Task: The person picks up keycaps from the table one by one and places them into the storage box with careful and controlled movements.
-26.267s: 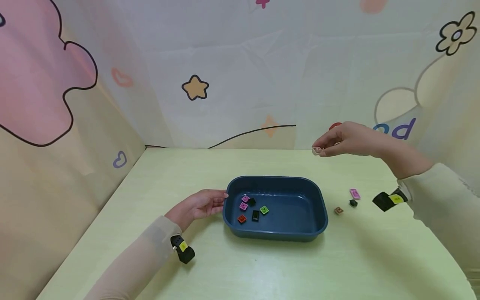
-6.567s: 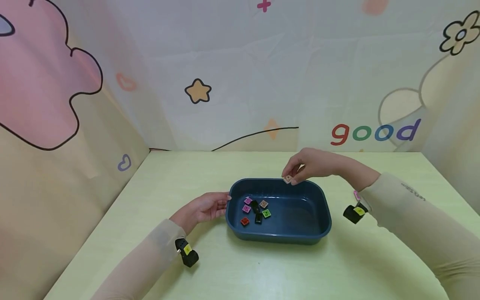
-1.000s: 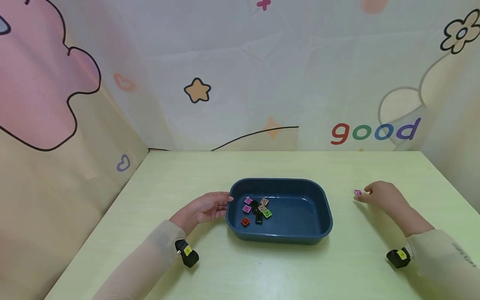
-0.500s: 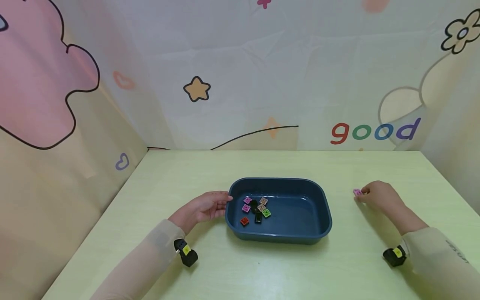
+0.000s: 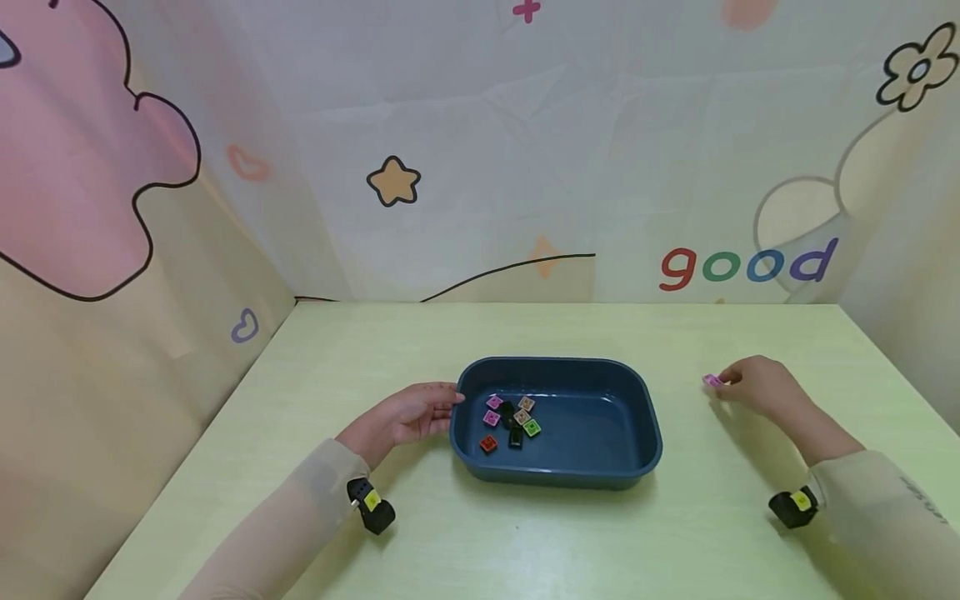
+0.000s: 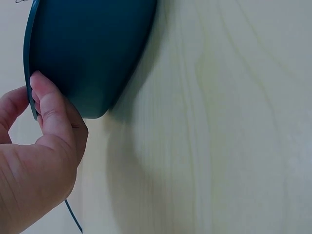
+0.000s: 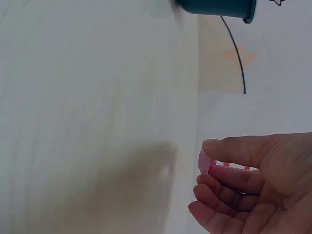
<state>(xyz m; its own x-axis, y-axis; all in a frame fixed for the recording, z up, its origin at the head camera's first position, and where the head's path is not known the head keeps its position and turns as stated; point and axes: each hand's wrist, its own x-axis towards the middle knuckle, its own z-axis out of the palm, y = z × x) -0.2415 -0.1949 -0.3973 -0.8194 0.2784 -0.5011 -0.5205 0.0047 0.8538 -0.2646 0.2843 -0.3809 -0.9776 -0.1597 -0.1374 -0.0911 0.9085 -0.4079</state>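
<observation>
My left hand (image 5: 411, 415) grips the left rim of a dark blue plastic basin (image 5: 592, 437); the left wrist view shows thumb and fingers on either side of the basin's rim (image 6: 28, 58). On the right, my right hand (image 5: 763, 387) pinches a small pink block (image 5: 712, 381) between thumb and index finger. In the right wrist view this pink block (image 7: 204, 162) sits at the fingertips, partly covered by them. Inside the basin, toward its left, lie several small blocks: pink, black, tan, a green block (image 5: 532, 427) and a red block (image 5: 488, 443).
The basin stands on a pale green-yellow table (image 5: 517, 550). Behind it hangs a printed cloth backdrop (image 5: 480, 167), which also runs along the left and right sides. A black wrist camera (image 5: 371, 506) sits on my left sleeve.
Earlier, several blocks lay on the table at right; the tan ones and a black one are now in the basin. My right hand has closed on the pink block and shifted it slightly left.
</observation>
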